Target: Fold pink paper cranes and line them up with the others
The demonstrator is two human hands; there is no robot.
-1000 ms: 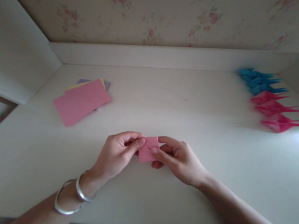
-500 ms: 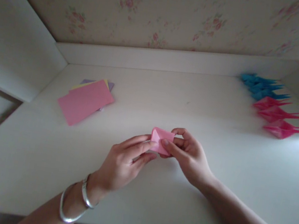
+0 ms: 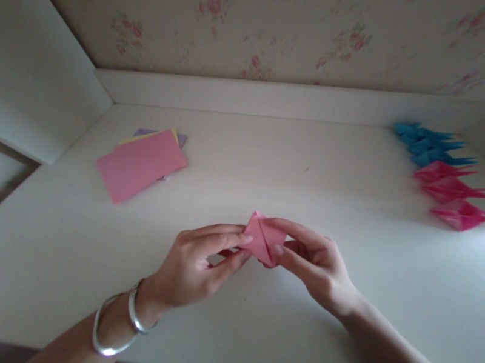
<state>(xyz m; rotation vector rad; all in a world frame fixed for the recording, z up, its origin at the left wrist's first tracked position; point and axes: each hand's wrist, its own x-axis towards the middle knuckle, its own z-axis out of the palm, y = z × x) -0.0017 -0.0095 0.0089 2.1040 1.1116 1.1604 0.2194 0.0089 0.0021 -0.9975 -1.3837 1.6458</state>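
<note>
A small folded piece of pink origami paper (image 3: 263, 238) is held just above the white tabletop, its diagonal slit facing up. My left hand (image 3: 200, 260) pinches its left corner between thumb and fingers; two silver bangles circle that wrist. On the other side, my right hand (image 3: 318, 267) grips the paper's right part, the thumb near the lower corner and the index finger along the upper edge. The remaining right fingers are partly hidden behind the paper.
A stack of pink, yellow and purple paper sheets (image 3: 141, 167) lies at the left. Toward the back right stand several blue folded paper figures (image 3: 432, 147) and pink folded paper figures (image 3: 461, 213) in a row. A flowered wall (image 3: 249, 23) rises behind the white table (image 3: 236, 162).
The pink paper has turned, so its diagonal slit now shows. My right index finger has stretched over the upper edge, and the right thumb has shifted to the lower right.
</note>
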